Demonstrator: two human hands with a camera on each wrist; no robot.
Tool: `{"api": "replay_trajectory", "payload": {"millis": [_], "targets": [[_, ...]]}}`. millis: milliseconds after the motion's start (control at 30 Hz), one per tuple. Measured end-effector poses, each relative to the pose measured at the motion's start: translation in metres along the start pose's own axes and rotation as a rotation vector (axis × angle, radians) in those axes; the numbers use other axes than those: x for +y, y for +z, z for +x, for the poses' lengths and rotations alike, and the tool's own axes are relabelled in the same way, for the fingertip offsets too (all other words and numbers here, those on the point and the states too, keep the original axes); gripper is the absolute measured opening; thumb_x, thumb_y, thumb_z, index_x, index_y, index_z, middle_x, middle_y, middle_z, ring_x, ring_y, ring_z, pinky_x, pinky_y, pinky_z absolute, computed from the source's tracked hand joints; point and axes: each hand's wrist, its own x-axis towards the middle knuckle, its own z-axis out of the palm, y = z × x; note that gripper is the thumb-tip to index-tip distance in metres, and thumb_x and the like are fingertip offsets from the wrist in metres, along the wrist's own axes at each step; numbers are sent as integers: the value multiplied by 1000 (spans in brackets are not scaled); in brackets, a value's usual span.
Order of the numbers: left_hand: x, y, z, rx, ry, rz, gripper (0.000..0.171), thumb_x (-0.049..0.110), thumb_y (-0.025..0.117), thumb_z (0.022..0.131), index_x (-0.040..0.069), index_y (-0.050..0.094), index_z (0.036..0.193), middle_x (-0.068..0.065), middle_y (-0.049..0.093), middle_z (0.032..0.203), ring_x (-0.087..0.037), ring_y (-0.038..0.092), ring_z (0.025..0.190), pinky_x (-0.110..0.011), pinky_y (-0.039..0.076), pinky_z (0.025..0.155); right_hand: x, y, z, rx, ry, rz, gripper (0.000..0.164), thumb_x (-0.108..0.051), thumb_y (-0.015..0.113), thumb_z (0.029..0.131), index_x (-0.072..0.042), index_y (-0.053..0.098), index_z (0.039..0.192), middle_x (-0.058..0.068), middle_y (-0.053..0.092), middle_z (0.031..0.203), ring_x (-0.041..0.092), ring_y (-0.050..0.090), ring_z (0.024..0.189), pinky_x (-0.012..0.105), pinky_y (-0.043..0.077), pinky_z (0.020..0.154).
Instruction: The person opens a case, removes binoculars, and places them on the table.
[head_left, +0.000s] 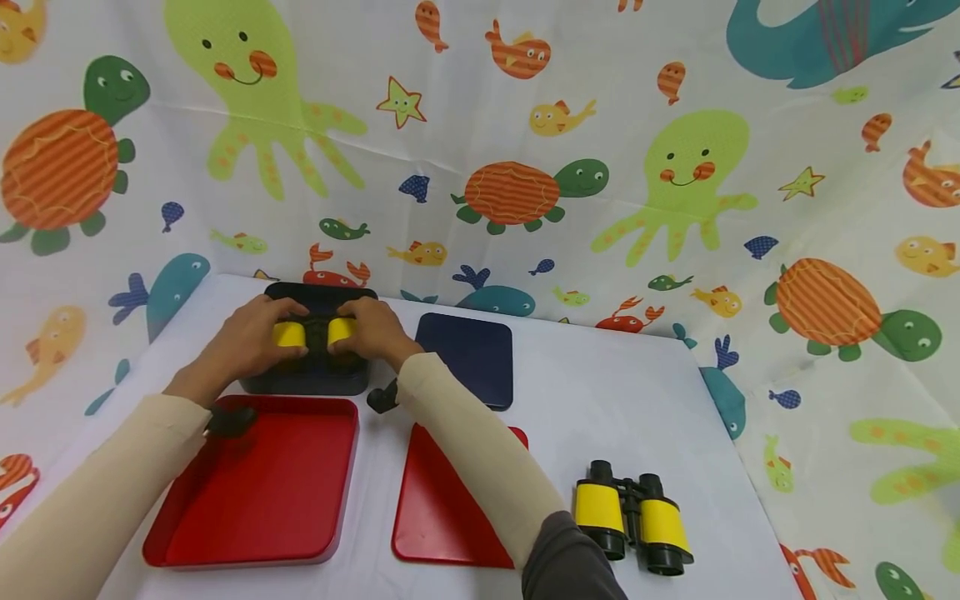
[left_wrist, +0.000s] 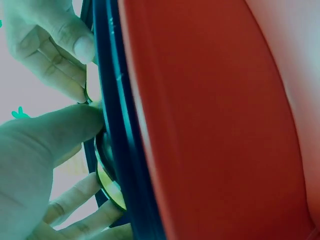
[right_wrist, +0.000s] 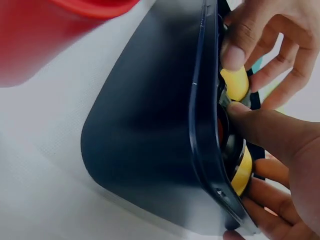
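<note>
In the head view, both hands grip a pair of yellow and black binoculars (head_left: pixel 289 336) inside a dark navy box (head_left: pixel 321 293) at the back left. My left hand (head_left: pixel 251 335) holds its left barrel, and my right hand (head_left: pixel 378 328) holds the right one. From the right wrist view, a yellow barrel (right_wrist: pixel 243 171) shows just past the rim of the navy box (right_wrist: pixel 145 125), with fingers curled about it. The box wall hides the lower part of the binoculars in both wrist views.
An open red box (head_left: pixel 262 492) stands in front of the navy one. A navy lid (head_left: pixel 467 358) lies right of the hands, and a red lid (head_left: pixel 442 517) lies partly under the right forearm. Another pair of binoculars (head_left: pixel 660 523) lies at the front right.
</note>
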Motion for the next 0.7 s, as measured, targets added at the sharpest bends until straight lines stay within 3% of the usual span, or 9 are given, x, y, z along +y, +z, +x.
{"api": "replay_trajectory", "payload": {"millis": [233, 567, 700], "targets": [[0, -5, 2, 38, 7, -20, 69, 26, 88, 88, 1, 57, 144, -36, 57, 137, -53, 52, 123, -74, 44, 111, -2, 1, -1, 18, 6, -8, 63, -40, 85, 91, -26, 63, 149, -6, 63, 148, 13, 57, 124, 26, 50, 114], [-8, -1, 4, -55, 19, -66, 63, 12, 79, 93, -4, 53, 147, -38, 49, 145, -55, 46, 130, -73, 40, 116, 2, -10, 3, -89, -40, -50, 58, -36, 79, 96, -24, 62, 150, -5, 63, 149, 14, 56, 121, 24, 51, 108], [-8, 0, 1, -68, -12, -91, 65, 10, 76, 93, -4, 49, 151, -37, 46, 145, -54, 45, 128, -72, 40, 117, 2, -15, 3, -128, -41, -50, 59, -33, 79, 97, -25, 60, 152, -5, 61, 152, 14, 55, 124, 25, 51, 110]]}}
